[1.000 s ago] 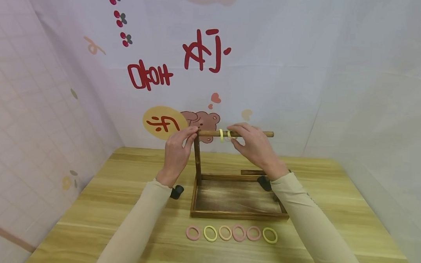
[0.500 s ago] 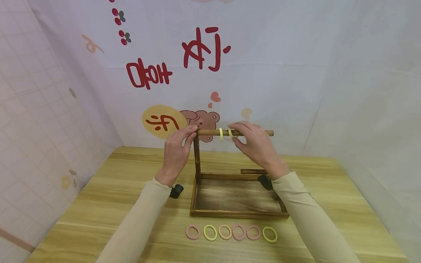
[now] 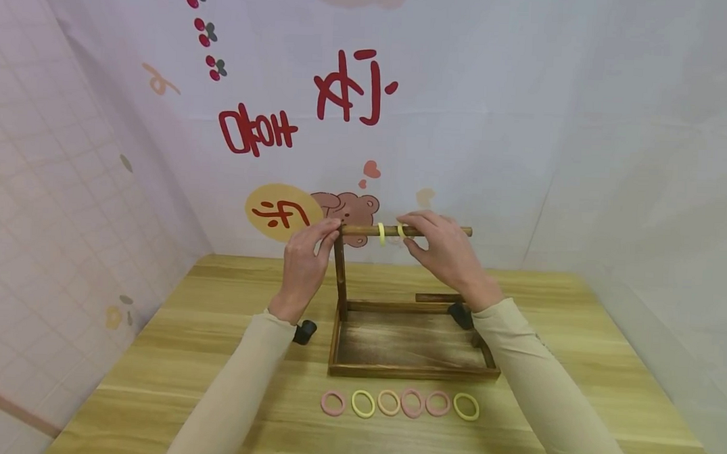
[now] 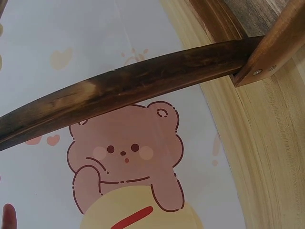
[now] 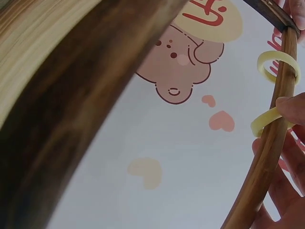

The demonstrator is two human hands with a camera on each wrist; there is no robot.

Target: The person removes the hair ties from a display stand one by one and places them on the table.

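A dark wooden stand has an upright post (image 3: 341, 273) and a horizontal rod (image 3: 363, 231) at its top. My left hand (image 3: 304, 265) pinches the corner where the rod meets the post. Two yellow rings hang around the rod. The left yellow ring (image 3: 382, 234) hangs free between my hands. My right hand (image 3: 444, 251) pinches the other yellow ring (image 5: 263, 122), thumb on it and the other fingers behind the rod. In the left wrist view only a fingertip (image 4: 9, 217) shows at the lower left edge.
Under the rod lies the stand's tray base (image 3: 412, 373) on the wooden table (image 3: 211, 356). In front of it several pink, yellow and orange rings (image 3: 412, 402) lie in a row. A shorter lower bar (image 3: 436, 298) is partly hidden by my right arm. A printed cloth (image 3: 482, 151) hangs behind.
My right hand and the yellow ring in it have shifted slightly right along the rod, widening the gap to the other ring. My left hand stays at the corner.
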